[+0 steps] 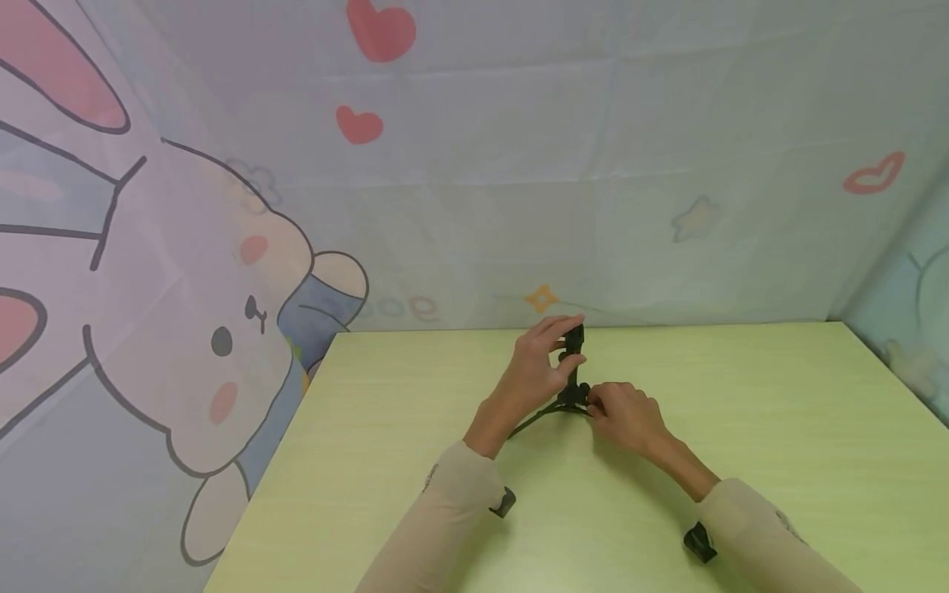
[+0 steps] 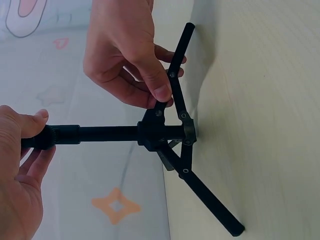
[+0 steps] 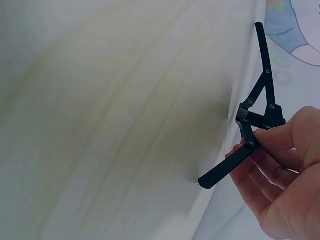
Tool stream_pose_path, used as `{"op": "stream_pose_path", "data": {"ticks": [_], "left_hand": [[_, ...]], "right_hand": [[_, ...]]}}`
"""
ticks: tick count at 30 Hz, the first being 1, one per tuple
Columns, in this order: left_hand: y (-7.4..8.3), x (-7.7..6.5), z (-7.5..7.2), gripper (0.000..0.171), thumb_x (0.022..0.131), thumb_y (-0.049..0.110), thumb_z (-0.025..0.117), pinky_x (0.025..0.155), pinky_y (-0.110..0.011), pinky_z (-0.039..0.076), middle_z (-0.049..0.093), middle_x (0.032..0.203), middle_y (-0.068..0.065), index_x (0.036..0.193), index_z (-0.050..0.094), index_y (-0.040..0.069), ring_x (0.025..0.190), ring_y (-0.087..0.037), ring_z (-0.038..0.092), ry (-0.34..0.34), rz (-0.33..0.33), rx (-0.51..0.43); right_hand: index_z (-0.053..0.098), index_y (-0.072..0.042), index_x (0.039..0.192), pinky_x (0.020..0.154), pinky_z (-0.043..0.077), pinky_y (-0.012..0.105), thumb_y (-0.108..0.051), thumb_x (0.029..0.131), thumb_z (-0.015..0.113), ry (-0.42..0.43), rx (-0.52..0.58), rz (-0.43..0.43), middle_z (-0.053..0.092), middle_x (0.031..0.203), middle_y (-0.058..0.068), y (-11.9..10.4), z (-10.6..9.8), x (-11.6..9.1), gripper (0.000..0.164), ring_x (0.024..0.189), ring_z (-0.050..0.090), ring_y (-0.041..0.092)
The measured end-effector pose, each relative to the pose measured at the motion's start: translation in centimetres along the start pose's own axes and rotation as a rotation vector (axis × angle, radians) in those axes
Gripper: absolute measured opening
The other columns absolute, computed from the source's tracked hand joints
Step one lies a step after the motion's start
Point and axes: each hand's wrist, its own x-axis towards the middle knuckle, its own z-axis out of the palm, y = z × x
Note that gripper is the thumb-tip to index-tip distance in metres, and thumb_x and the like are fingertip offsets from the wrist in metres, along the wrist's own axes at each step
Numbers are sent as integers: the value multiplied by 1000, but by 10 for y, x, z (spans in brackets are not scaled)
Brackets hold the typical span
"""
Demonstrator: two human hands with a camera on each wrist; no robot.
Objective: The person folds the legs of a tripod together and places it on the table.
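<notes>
A small black tripod (image 1: 572, 397) stands upright on the table with its hinged legs spread. Near its top, my left hand (image 1: 537, 354) holds the post (image 2: 107, 133), thumb on one side and fingers on the other. Lower down, my right hand (image 1: 630, 420) pinches one leg (image 3: 227, 167) close to its hinge, thumb against fingers. Another leg (image 2: 215, 202) slants out on the opposite side, its tip by the tabletop. The left hand covers part of the tripod's head in the head view.
The pale yellow-green table (image 1: 741, 395) ends at a printed cloth backdrop (image 1: 482, 206) with hearts and a rabbit. Black wrist-worn pieces show beside the left sleeve (image 1: 452, 494) and the right sleeve (image 1: 756, 527).
</notes>
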Motion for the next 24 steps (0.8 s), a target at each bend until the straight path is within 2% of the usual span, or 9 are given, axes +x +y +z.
{"op": "stream_pose_path", "data": {"ticks": [11,14,18,22,24], "left_hand": [[3,2,-2,53,92,-4,77,93,-35,60,60,136,-18,142,59,-2,119,-30,65,-8,2,-1],[4,2,-3,53,92,-4,76,93,-37,60,60,136,-19,142,59,-2,119,-31,65,-6,6,-5],[5,3,-3,54,92,-5,76,93,-34,59,60,136,-19,142,59,-2,118,-31,65,0,11,1],[5,3,-3,54,92,-5,77,93,-32,59,60,135,-19,142,59,-2,117,-31,66,1,7,1],[5,3,-3,54,92,-5,76,93,-35,59,60,136,-19,142,59,-2,118,-31,66,0,3,-4]], "right_hand": [[69,-7,81,46,34,30,-2,95,66,57,36,-6,52,67,-3,-4,-4,-1,15,57,46,14],[72,-4,86,46,38,30,-2,95,67,85,45,-11,58,71,-1,-5,-6,-1,10,58,49,14],[75,-1,91,47,45,31,-1,95,67,126,66,-25,67,78,4,-8,-7,-2,9,59,54,14],[75,1,92,51,50,31,1,94,68,166,83,-41,71,81,8,-9,-6,-2,7,61,58,12],[75,1,92,53,50,31,2,94,69,193,93,-54,71,81,8,-10,-5,-2,6,61,58,12]]}}
